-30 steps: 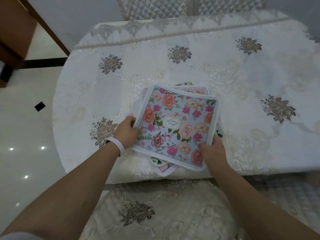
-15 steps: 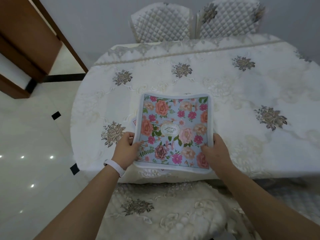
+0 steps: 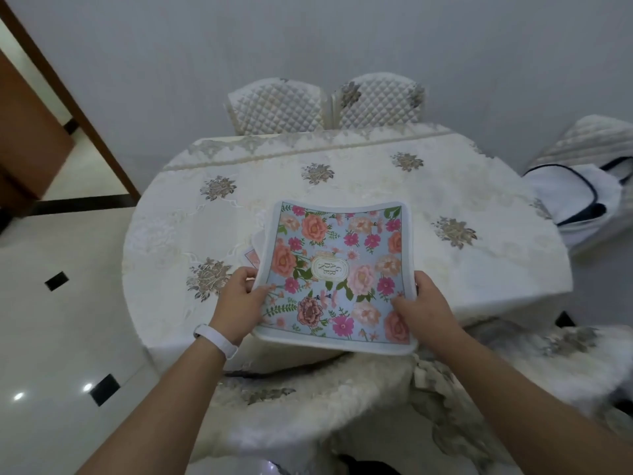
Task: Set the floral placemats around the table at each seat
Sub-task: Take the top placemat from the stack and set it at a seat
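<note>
A square floral placemat (image 3: 337,269), pale blue with pink and peach roses and a white border, is lifted above the near edge of the oval table (image 3: 445,186). My left hand (image 3: 239,299), with a white wristband, grips its left edge. My right hand (image 3: 426,303) grips its lower right edge. More placemats (image 3: 255,250) lie on the cloth under it; only a white and pink sliver shows at its left. The table wears a white embroidered cloth with grey flower motifs.
Two quilted chair backs (image 3: 325,101) stand at the far side against the wall. A cushioned chair seat (image 3: 308,399) is directly below me, another (image 3: 561,351) at right. A white bag with dark trim (image 3: 579,197) rests on a chair at far right. Tiled floor (image 3: 51,320) lies left.
The top placemat has been picked up off the stack and raised toward me with both hands. The camera has tilted up and back, showing the far chairs and wall.
</note>
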`<state>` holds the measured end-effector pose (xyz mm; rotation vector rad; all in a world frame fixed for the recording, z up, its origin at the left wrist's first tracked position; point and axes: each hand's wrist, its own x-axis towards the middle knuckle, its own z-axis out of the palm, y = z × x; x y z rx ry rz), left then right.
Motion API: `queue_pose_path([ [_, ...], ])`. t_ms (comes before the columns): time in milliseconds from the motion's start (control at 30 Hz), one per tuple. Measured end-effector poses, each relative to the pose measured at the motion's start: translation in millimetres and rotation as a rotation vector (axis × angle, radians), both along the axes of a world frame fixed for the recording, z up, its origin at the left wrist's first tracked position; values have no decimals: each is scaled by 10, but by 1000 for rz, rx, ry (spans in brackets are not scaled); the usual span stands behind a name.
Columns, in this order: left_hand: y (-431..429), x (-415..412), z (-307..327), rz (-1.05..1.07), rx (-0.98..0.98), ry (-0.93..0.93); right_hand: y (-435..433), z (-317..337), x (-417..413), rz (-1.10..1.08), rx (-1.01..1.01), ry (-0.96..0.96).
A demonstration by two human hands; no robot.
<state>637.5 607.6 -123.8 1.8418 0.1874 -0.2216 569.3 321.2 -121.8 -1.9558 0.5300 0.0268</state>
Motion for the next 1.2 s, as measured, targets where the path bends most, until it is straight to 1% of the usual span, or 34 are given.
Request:
queue_pose_path([
  [133, -88, -197, 144, -34, -53, -50, -34, 159, -369, -82, 28, -59],
  [267, -314, -446, 169, -81, -94, -51, -177, 257, -800, -163, 47, -87],
  [633, -1492, -955, 327, -346, -148, -29, -1076, 402, -1879, -418, 73, -148],
  [867, -2765, -1347, 234, -447, -157, 37, -2129, 269, -2586, -562, 97, -121],
  [1067, -4206, -1933, 268, -563, -134, 16, -3354, 239, -3363, -687, 100, -143],
  [1200, -5103, -2314, 287, -628, -138, 11, -4143, 175, -3837, -747, 92, -111],
])
